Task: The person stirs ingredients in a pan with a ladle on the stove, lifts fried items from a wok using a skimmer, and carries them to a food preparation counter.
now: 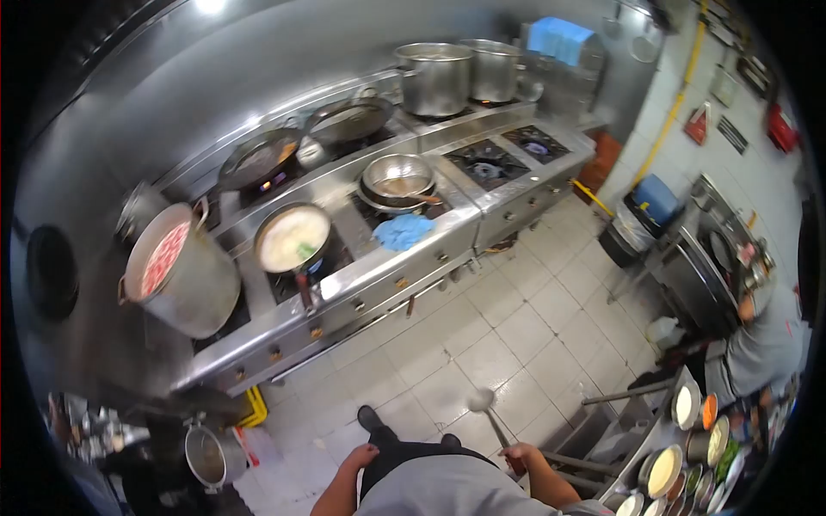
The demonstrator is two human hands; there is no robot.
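The right hand (518, 457) grips a ladle (482, 401); the left hand (366, 455) hangs curled. A pan (320, 261) sits near the stove's (348, 279) front edge.

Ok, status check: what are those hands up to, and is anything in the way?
Left hand low, nothing seen in it. Right hand gripping ladle, bowl end over tiled floor. Nothing seen blocking the ladle.
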